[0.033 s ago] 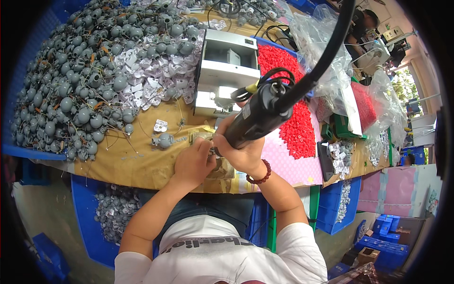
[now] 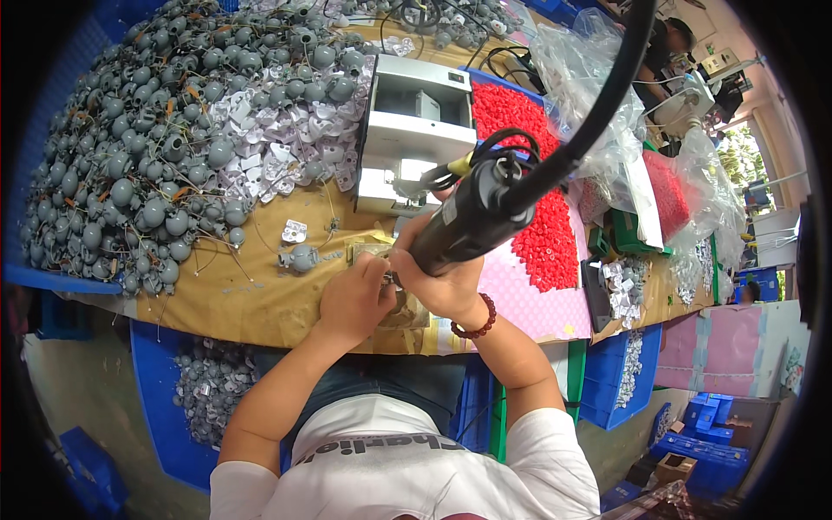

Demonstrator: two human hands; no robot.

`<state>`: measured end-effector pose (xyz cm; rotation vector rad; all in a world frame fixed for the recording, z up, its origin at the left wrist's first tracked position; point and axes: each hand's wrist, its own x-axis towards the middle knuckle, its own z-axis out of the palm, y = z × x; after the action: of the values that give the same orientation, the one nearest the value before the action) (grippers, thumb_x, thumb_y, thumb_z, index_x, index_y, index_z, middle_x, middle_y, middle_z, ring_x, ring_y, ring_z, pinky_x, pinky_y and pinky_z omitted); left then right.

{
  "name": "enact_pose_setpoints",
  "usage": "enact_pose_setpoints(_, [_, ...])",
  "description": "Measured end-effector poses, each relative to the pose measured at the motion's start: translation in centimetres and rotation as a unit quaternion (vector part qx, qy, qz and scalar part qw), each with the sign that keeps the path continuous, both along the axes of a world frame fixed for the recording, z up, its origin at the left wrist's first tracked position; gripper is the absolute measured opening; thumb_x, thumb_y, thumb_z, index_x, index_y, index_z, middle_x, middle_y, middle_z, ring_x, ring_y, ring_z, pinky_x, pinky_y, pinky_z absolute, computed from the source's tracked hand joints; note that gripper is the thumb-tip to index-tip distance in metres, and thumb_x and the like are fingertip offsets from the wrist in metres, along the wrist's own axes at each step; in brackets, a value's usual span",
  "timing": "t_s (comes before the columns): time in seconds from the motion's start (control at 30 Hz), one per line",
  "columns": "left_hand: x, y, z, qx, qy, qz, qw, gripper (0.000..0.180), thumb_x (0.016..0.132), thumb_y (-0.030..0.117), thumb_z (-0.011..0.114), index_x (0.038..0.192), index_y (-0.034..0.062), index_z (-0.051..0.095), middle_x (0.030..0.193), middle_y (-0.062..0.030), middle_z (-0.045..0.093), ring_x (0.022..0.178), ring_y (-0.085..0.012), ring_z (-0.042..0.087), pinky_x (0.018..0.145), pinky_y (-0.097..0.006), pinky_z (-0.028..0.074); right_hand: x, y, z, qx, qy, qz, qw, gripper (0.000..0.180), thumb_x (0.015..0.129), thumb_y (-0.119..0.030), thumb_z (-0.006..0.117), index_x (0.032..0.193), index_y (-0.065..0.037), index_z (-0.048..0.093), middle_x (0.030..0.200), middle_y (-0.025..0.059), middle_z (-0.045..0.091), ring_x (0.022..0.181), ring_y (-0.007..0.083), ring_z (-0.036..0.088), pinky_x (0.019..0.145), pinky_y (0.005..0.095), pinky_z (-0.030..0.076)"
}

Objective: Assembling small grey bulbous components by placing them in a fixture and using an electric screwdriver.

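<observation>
Bearing its piles within apparent easy reach, the brown-covered table (image 2: 208,299) is stretching sideways. Smooth, rounded grey parts (image 2: 121,165) are heaping up far left; small red pieces (image 2: 542,243) are lying right of a boxy white-and-black casing (image 2: 416,130). A thick, cylindrical black tool (image 2: 464,217) is tilting near the middle, the right hand (image 2: 455,290) curling around it, seemingly for steadiness. The left hand (image 2: 354,299) is holding its fingers bunched narrowly beside it, hiding whatever they might grip.

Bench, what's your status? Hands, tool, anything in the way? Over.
Right hand gripping black handheld tool. Left hand close by, its hold unclear. Hands block view of the tool's tip. Grey rounded part lying left.
</observation>
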<state>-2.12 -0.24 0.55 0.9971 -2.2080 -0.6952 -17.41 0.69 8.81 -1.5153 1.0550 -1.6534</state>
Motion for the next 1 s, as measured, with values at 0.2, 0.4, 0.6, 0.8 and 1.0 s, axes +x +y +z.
enact_pose_setpoints(0.2, [-0.1, -0.1, -0.2, -0.007, 0.021, -0.009, 1.000, 0.030, 0.078, 0.012, 0.073, 0.099, 0.0098, 0.051, 0.092, -0.0111, 0.057, 0.071, -0.0378, 0.063, 0.060, -0.051, 0.051, -0.5, 0.6, -0.4, -0.005, 0.069, 0.016, 0.997, 0.040, 0.081, 0.009, 0.070, 0.114, 0.002, 0.047, 0.081, 0.0061, 0.063, 0.071, 0.0130, 0.059, 0.065, 0.0285, 0.048])
enact_pose_setpoints(0.4, [0.0, -0.1, -0.2, -0.003, 0.017, -0.009, 1.000, 0.031, 0.078, 0.012, 0.073, 0.100, 0.0095, 0.050, 0.092, -0.0110, 0.057, 0.072, -0.0376, 0.064, 0.059, -0.050, 0.051, 0.0, 0.5, 0.0, 0.009, 0.046, -0.010, 0.999, 0.014, 0.081, 0.002, 0.077, 0.088, -0.001, 0.065, 0.073, 0.0037, 0.063, 0.064, 0.0124, 0.059, 0.060, 0.0294, 0.048])
enact_pose_setpoints(0.6, [0.3, -0.2, -0.5, 0.018, 0.030, -0.031, 0.999, 0.032, 0.079, 0.013, 0.073, 0.103, 0.0086, 0.053, 0.096, -0.0116, 0.057, 0.076, -0.0390, 0.065, 0.061, -0.050, 0.052, -0.2, 1.0, -2.3, -0.060, 0.163, -0.045, 0.984, 0.041, 0.075, -0.007, 0.084, 0.110, 0.000, 0.064, 0.096, 0.0105, 0.071, 0.082, 0.0203, 0.069, 0.077, 0.0333, 0.055])
enact_pose_setpoints(0.8, [0.6, -0.1, 0.0, 0.061, 0.013, -0.025, 0.998, 0.032, 0.082, 0.016, 0.073, 0.105, 0.0081, 0.053, 0.100, -0.0117, 0.058, 0.080, -0.0397, 0.065, 0.065, -0.052, 0.052, -1.2, 1.8, -7.4, -0.063, 0.412, -0.023, 0.909, 0.040, 0.091, -0.016, 0.060, 0.122, 0.007, 0.051, 0.111, 0.0167, 0.060, 0.099, 0.0258, 0.062, 0.093, 0.0388, 0.051])
enact_pose_setpoints(1.0, [0.5, -0.1, 0.2, 0.083, 0.026, -0.022, 0.996, 0.033, 0.083, 0.019, 0.074, 0.105, 0.0088, 0.052, 0.100, -0.0114, 0.058, 0.081, -0.0397, 0.065, 0.066, -0.052, 0.052, -0.4, 2.1, -6.8, 0.117, 0.063, 0.040, 0.990, 0.038, 0.072, -0.008, 0.083, 0.105, -0.002, 0.065, 0.094, 0.0086, 0.070, 0.081, 0.0207, 0.068, 0.077, 0.0336, 0.055])
